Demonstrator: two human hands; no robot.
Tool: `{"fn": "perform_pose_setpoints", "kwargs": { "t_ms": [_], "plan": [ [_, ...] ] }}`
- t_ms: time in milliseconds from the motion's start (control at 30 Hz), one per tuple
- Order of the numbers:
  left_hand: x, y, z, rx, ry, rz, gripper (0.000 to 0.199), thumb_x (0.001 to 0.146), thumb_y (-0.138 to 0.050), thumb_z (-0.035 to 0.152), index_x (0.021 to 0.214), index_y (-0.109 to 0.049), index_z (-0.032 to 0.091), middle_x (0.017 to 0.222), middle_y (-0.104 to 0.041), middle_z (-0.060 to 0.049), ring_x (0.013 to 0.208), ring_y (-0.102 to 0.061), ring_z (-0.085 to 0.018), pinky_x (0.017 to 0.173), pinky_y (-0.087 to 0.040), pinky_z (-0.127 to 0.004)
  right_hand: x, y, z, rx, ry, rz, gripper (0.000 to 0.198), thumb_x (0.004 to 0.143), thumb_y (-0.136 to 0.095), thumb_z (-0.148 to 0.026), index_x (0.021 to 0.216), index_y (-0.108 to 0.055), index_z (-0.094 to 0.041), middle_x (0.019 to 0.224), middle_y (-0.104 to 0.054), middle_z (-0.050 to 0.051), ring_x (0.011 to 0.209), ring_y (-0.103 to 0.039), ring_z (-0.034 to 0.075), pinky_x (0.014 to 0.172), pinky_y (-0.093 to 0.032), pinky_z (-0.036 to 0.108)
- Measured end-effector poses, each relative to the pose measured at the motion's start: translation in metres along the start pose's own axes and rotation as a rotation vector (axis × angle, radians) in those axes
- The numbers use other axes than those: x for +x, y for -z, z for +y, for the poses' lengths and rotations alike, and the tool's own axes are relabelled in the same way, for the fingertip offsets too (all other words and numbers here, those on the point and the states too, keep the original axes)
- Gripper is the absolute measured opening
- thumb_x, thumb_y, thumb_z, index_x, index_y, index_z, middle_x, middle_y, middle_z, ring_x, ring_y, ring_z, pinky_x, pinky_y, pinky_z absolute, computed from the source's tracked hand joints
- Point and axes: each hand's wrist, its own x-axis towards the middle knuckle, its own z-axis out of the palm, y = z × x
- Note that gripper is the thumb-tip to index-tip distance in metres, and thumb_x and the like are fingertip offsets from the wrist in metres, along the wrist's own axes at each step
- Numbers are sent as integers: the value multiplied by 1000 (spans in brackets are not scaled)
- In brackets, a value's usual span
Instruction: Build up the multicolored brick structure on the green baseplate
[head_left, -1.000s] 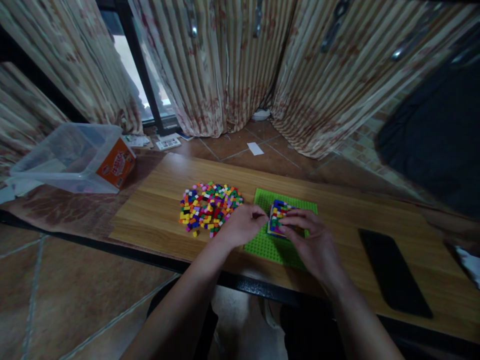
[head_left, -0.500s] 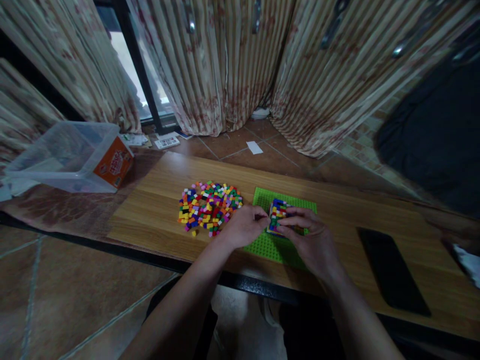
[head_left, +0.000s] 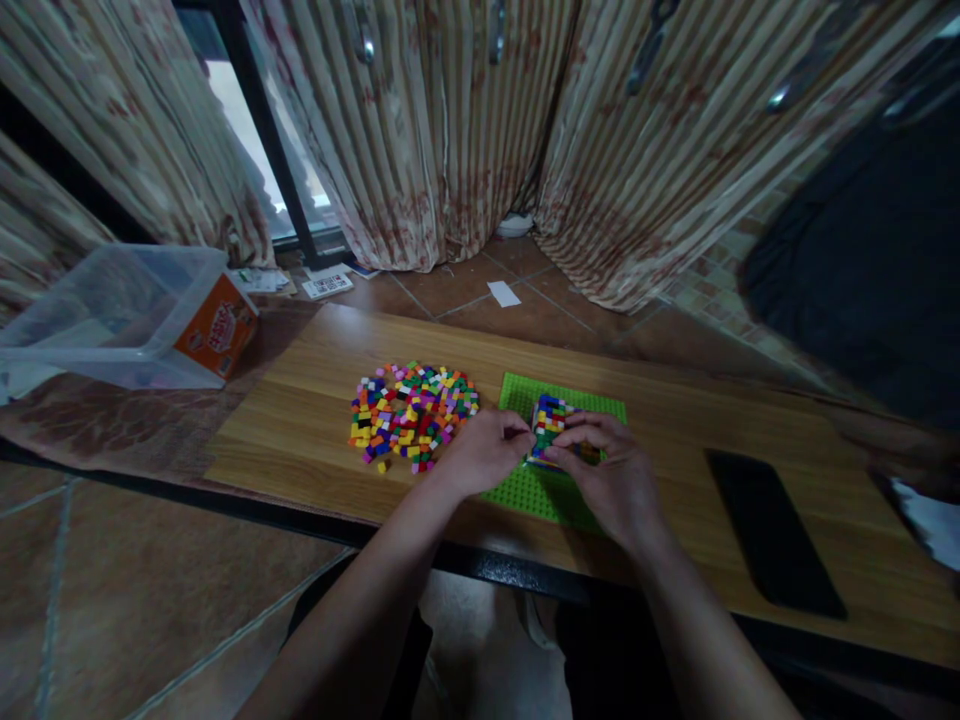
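A structure of small multicoloured toy bricks [head_left: 551, 412] stands on the green studded baseplate [head_left: 536, 490]. At its left side is my left hand [head_left: 486, 452], thumb and forefinger pinched together against the edge; anything between the fingertips is too small to make out. My right hand [head_left: 616, 478] holds the structure from the right, its fingers curled over the far part and the thumb on the near part. These fingers hide the structure's right half. Left of the baseplate lies a loose pile of small coloured bricks [head_left: 409, 412], partly behind my left hand.
The wooden table [head_left: 285, 400] carries a black phone-like slab [head_left: 772, 530] on the right. A clear plastic bin [head_left: 142, 345] with an orange label stands at the left. Curtains [head_left: 450, 130] hang behind. At the right edge are a dark-clothed person [head_left: 862, 250] and white paper [head_left: 930, 525].
The whole view has shifted slightly, so things sit a little further left. My right fingers have moved slightly on the brick structure; my left hand keeps its pinch at the edge.
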Motion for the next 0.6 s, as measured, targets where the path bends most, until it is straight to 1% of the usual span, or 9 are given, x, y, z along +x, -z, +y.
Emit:
{"fn": "perform_pose_setpoints", "kwargs": {
  "t_ms": [100, 200, 300, 433, 600],
  "plan": [
    [0, -2, -2, -11, 7, -2, 30, 86, -51, 35, 75, -69, 14, 59, -53, 1, 55, -45, -11, 51, -31, -24, 0, 1, 0, -17, 22, -11, 11, 76, -74, -34, 70, -71, -25, 99, -65, 4, 101, -61, 25, 97, -42, 46],
    [0, -6, -4, -16, 26, 20, 31, 85, -54, 40, 78, -70, 14, 63, -59, 0, 58, -49, -11, 53, -34, -24, 0, 1, 0, -33, 34, -18, 10, 77, -74, -33, 71, -70, -25, 99, -65, 4, 101, -60, 25, 96, -42, 45],
    [2, -11, -4, -9, 57, 71, 27, 81, -58, 38, 80, -71, 15, 67, -64, -1, 59, -52, -12, 56, -38, -25, 0, 1, 0, -50, 37, -12, 9, 76, -74, -32, 70, -70, -26, 98, -65, 4, 101, -60, 24, 95, -42, 45],
    [5, -16, 2, -17, 84, 148, 19, 75, -62, 31, 80, -70, 14, 72, -67, -2, 64, -57, -13, 61, -42, -26, 0, 1, 0, -50, 42, -7, 12, 79, -71, -34, 70, -69, -25, 99, -65, 5, 100, -60, 24, 94, -43, 45],
    [8, -18, 3, -74, 94, 170, 18, 69, -67, 29, 79, -68, 14, 70, -64, 0, 65, -57, -13, 59, -40, -26, 0, 2, 0, -67, 49, -26, 15, 81, -68, -35, 70, -69, -25, 100, -65, 5, 101, -60, 24, 94, -43, 45]
  ]
}}
